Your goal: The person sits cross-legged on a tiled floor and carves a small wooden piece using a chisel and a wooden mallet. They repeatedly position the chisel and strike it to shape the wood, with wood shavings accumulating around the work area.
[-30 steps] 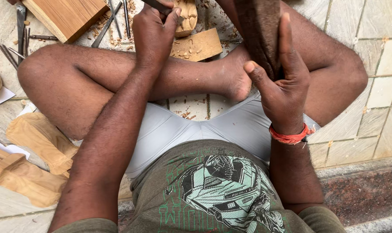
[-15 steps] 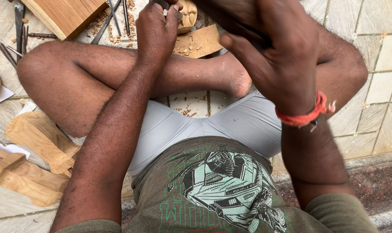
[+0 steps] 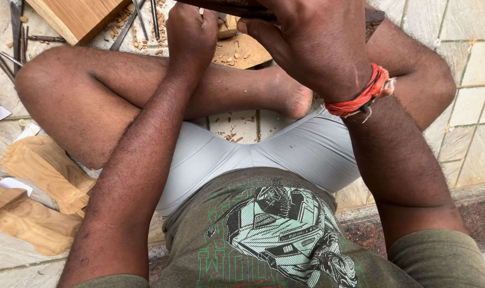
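I sit cross-legged on a tiled floor. My left hand [image 3: 191, 32] is clenched around a thin chisel [image 3: 201, 10], of which only a bit shows above the fist. It is held over a pale wooden workpiece [image 3: 245, 52] strewn with chips, in front of my foot. My right hand [image 3: 311, 48], with a red thread at the wrist, grips a dark wooden mallet [image 3: 221, 6]. The mallet lies across the top edge of the view, right above my left fist. Its far end is cut off by the frame.
A pale wood block [image 3: 77, 16] lies at the top left, with several metal chisels [image 3: 141, 18] and more tools [image 3: 15, 32] beside it. Carved wood pieces [image 3: 45, 168] lie by my left knee. Wood chips [image 3: 231, 136] dot the tiles.
My right hand has swung the mallet from upright on the right down and leftward, until it is over my left fist. The left hand has stayed in place.
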